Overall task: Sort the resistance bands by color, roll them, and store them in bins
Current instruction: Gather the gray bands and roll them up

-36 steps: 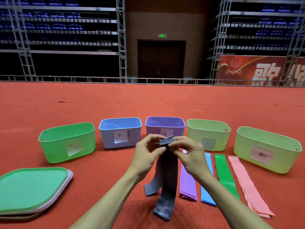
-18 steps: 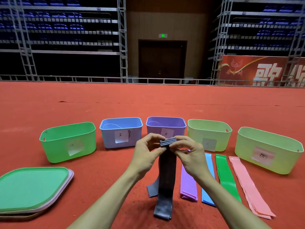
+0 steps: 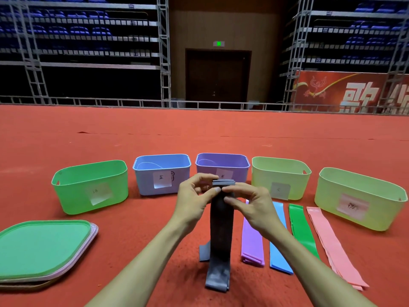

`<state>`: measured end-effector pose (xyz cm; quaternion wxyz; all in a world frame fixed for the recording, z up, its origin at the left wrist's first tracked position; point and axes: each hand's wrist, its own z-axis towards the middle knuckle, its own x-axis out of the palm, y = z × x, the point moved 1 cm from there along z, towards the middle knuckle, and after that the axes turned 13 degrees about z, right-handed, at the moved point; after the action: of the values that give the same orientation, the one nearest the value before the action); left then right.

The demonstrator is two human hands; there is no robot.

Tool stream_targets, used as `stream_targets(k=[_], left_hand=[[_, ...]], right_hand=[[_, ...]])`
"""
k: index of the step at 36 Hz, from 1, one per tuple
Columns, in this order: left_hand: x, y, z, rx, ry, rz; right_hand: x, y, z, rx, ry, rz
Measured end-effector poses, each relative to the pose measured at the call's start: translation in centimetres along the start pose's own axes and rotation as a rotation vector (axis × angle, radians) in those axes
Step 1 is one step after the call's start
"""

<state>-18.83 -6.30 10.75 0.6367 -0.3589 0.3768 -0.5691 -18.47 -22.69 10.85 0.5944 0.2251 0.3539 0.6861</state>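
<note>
Both the left hand [image 3: 194,199] and right hand [image 3: 250,204] pinch the grey resistance band [image 3: 221,229] at its top, rolling begun; next, wind downward.

Lower left of my feed has a stack of flat lids [image 3: 42,249], green one on top, a pinkish one peeking out underneath, all sitting on the red floor [image 3: 199,129]. Top centre there's a dark door [image 3: 218,76] with a little green exit sign [image 3: 218,43] above it. Blue seating on metal racks [image 3: 77,29] fills both upper corners. A red banner [image 3: 345,91] with white characters sits at right.
</note>
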Motion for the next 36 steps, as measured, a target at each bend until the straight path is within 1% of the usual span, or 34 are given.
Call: stream_targets(k=[3,9,15,19,23,26,31,36], left_hand=[[-0.2,0.5,-0.1,0.047,0.011,0.062],[-0.1,2.6,-1.6,0.091,0.205,0.19],[-0.4,4.3,-3.0,0.157,0.338,0.374],[-0.6,4.9,-3.5,0.085,0.388,0.434],[-1.0,5.7,-3.5,0.048,0.438,0.505],[-1.4,6.9,-3.7,0.04,0.487,0.563],[-2.0,8.5,-4.1,0.014,0.512,0.57],[-2.0,9.5,-4.5,-0.023,0.581,0.564]], right_hand=[[-0.2,0.2,0.6,-0.042,0.012,-0.086],[-0.6,0.3,1.9,-0.103,-0.021,-0.136],[-1.2,0.3,3.0,-0.08,-0.086,-0.123],[-1.4,0.2,3.9,-0.001,-0.09,-0.051],[-1.5,0.2,4.7,-0.034,-0.102,-0.112],[-1.5,0.1,5.5,-0.036,-0.122,-0.098],[-1.2,-0.5,6.8,-0.023,-0.113,-0.072],[-1.0,-2.1,8.3,0.015,-0.153,-0.053]])
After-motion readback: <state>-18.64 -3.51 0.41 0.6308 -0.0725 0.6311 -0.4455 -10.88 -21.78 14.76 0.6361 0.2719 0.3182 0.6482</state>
